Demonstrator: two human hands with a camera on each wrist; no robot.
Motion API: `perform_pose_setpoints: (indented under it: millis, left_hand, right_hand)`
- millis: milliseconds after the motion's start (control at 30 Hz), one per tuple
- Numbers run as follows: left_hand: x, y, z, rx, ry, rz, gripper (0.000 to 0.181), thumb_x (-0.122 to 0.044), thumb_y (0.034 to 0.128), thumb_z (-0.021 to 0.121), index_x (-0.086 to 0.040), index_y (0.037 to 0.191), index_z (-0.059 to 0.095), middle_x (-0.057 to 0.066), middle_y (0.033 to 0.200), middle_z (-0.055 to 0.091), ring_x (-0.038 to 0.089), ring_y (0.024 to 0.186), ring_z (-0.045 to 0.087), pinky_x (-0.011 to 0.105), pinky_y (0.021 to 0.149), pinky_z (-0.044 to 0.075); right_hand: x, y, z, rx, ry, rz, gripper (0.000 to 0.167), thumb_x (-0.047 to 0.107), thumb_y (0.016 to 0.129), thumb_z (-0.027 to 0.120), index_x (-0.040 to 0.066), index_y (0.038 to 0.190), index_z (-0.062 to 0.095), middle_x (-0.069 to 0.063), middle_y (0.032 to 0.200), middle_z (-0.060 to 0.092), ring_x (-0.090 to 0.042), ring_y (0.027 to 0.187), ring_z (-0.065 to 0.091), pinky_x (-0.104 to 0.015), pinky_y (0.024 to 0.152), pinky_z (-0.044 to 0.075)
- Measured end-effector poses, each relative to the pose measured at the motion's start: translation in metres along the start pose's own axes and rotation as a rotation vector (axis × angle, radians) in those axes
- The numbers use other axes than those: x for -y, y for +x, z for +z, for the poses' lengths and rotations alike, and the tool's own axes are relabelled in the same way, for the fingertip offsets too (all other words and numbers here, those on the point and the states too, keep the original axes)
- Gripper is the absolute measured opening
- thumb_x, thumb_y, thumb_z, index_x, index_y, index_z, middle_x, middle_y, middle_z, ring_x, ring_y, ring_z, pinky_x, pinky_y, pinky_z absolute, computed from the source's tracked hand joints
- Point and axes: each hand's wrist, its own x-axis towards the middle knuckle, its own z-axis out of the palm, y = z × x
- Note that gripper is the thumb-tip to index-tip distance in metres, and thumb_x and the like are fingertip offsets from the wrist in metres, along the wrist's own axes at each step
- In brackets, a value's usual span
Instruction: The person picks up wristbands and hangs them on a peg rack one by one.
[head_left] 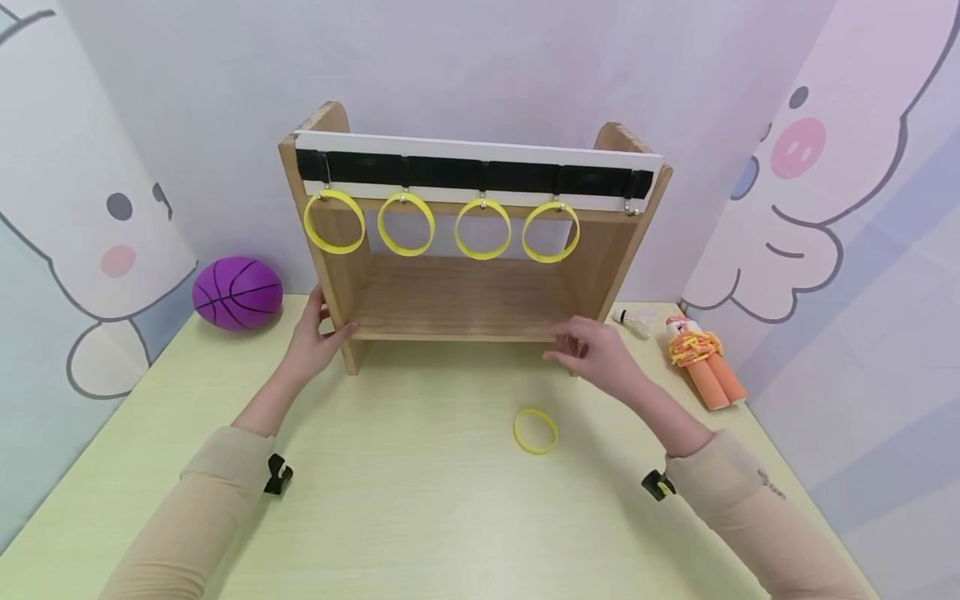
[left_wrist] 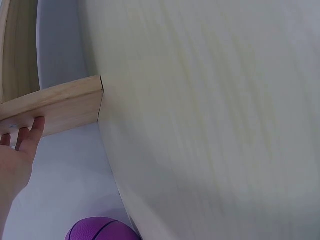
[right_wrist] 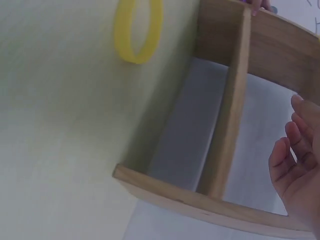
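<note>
A small wooden shelf (head_left: 465,296) stands on the table, with a white board (head_left: 480,148) and black strip across its top front. Several yellow rings (head_left: 335,250) hang from hooks on this strip; the rightmost hook (head_left: 632,208) bears no ring. Another yellow ring (head_left: 516,442) lies on the table before the shelf. My left hand (head_left: 309,346) grips the shelf's left side panel, thumb at the front and fingers along the outer face. My right hand (head_left: 600,354) is by the right end of the shelf board, its fingers loosely bent with nothing held.
A purple ball (head_left: 237,293) sits at the back left of the table (head_left: 405,517). To the right of the shelf lie a shuttlecock (head_left: 636,321) and an orange doll-like figure (head_left: 705,362). Walls with cartoon animals close in the back and both sides.
</note>
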Motion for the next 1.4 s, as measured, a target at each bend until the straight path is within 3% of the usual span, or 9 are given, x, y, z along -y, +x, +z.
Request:
perform_pose_setpoints:
  millis: [400,767,1033,1400]
  left_hand:
    - [-0.001,0.000,0.000,-0.001,0.001,0.008,0.080,0.004,0.0887,0.057,-0.004,0.150,0.006,0.030,0.137,0.029,0.048,0.125,0.036,0.061,0.092,0.047]
    - [0.001,0.000,0.000,-0.002,0.003,0.005,0.082,0.004,0.0885,0.058,-0.007,0.151,0.006,0.028,0.137,0.028,0.048,0.126,0.035,0.061,0.092,0.047]
    - [0.001,-0.001,0.000,0.007,0.001,0.006,0.082,0.004,0.0888,0.057,-0.007,0.151,0.005,0.029,0.137,0.027,0.049,0.125,0.035,0.062,0.092,0.047]
    - [0.002,0.000,0.000,-0.002,-0.006,0.012,0.082,0.005,0.0885,0.057,-0.006,0.151,0.005,0.029,0.139,0.027,0.049,0.126,0.035,0.061,0.093,0.046]
  right_hand:
    - [-0.040,-0.033,0.041,0.358,-0.015,0.050,0.021,0.018,0.079,0.076,0.011,0.098,0.071,0.005,0.077,0.060,-0.011,0.064,0.051,-0.018,0.053,0.044]
    - [-0.050,-0.043,0.061,0.543,0.090,0.071,0.017,0.020,0.080,0.075,0.013,0.095,0.072,0.011,0.076,0.062,-0.001,0.065,0.051,-0.016,0.055,0.047]
    - [-0.051,-0.046,0.065,0.585,0.166,0.116,0.005,0.016,0.083,0.073,0.016,0.087,0.070,0.011,0.076,0.064,0.001,0.069,0.055,-0.017,0.061,0.054]
    - [-0.043,-0.043,0.059,0.556,0.161,0.123,0.005,0.010,0.082,0.072,0.012,0.082,0.068,0.009,0.074,0.062,-0.002,0.067,0.052,-0.017,0.059,0.051]
